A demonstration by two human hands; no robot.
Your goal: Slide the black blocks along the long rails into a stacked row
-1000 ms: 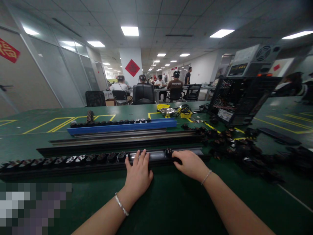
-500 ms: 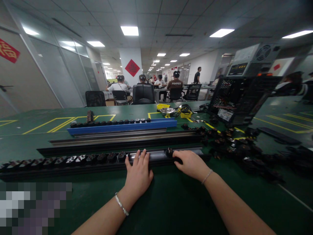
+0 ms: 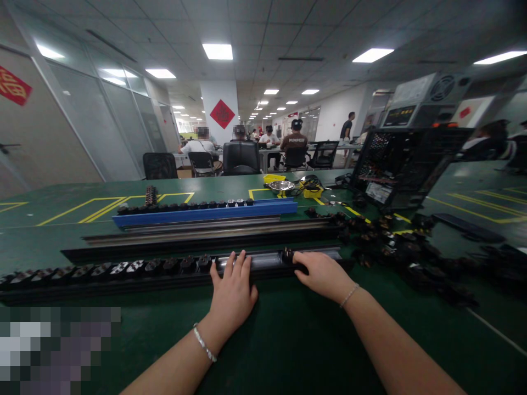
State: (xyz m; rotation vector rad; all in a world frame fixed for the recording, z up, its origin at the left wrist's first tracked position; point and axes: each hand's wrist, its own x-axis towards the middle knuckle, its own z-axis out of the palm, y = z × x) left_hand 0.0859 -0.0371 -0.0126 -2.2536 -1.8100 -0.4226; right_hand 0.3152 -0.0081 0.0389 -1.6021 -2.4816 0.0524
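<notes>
A long black rail [image 3: 177, 281] lies across the front of the table, its left part lined with a row of black socket modules [image 3: 171, 263]. My left hand [image 3: 233, 288] rests palm down over the rail, fingers spread, with the fingertips on the shiny channel beside the last module of the row. Further right, my right hand [image 3: 319, 274] has its fingers closed on a single black socket module [image 3: 287, 255], metal prongs up, at the channel. The bare shiny channel [image 3: 265, 261] shows between the two hands.
Behind lie more dark rails [image 3: 206, 241] and a blue rail [image 3: 206, 213] carrying modules. Heaped loose black parts [image 3: 432, 269] spread to the right, near an open computer case [image 3: 407, 170]. A metal bowl [image 3: 282, 186] stands at the back; people sit beyond.
My right hand and the socket module in it have shifted very slightly to the right. My left hand stays in place. In the background, a standing person has moved right.
</notes>
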